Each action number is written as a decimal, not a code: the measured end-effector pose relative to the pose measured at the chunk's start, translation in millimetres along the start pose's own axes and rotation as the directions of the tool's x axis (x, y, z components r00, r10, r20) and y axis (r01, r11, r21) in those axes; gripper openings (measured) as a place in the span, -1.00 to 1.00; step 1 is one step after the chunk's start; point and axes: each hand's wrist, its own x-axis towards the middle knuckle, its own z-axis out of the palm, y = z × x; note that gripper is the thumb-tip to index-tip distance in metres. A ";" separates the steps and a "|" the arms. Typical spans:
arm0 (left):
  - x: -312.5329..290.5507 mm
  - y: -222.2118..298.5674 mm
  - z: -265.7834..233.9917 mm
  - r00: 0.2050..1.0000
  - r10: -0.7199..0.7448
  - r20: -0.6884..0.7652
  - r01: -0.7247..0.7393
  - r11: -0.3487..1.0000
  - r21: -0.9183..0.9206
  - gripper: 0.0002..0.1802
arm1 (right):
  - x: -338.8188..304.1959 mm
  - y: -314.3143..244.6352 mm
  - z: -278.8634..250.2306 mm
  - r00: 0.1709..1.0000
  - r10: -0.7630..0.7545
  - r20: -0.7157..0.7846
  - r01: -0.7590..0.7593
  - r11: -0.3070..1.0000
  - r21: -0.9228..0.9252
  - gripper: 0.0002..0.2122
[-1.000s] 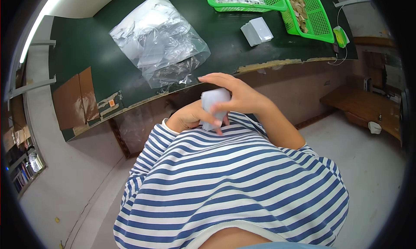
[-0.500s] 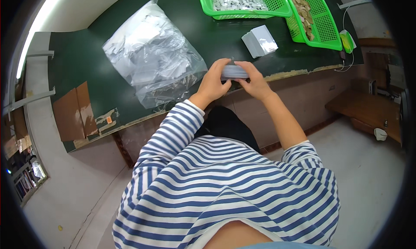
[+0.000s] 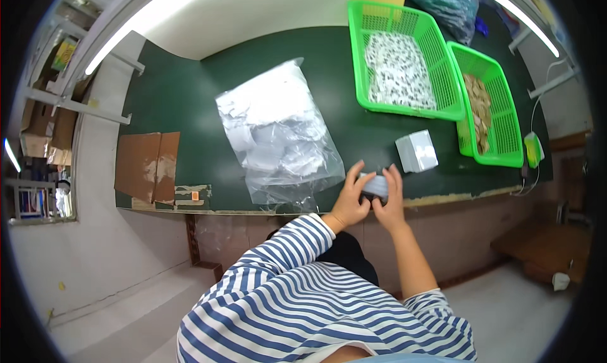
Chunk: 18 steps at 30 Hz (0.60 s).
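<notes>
At the table's near edge, both hands grip a small stack of thin, greyish-white sheets or cards [image 3: 376, 187]. My left hand [image 3: 349, 202] presses on its left side with thumb and fingers. My right hand [image 3: 391, 205] closes round the right side. A dark patch shows under the stack between the fingers; I cannot make out what it is. Just beyond my right hand stands a neat block of white cards [image 3: 417, 152] on the green table. Left of my hands lies a large clear plastic bag [image 3: 281, 132] with white pieces inside.
A green basket [image 3: 360, 66] of small white pieces with dark spots stands at the back right. Beside it is another green basket [image 3: 506, 126] with tan pieces. Brown cardboard [image 3: 136, 167] lies at the table's left end. A dark bag [image 3: 446, 9] sits behind the baskets.
The view has shifted, so the table sits lower in it and more of its far side shows. Both hands still hold the stack, which is now turned slightly.
</notes>
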 end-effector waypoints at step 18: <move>12.3 5.1 -13.2 0.991 -0.022 0.135 0.016 0.999 0.048 -0.30 | 6.3 -9.7 -19.6 0.987 -0.001 0.160 0.031 0.982 -0.188 -0.27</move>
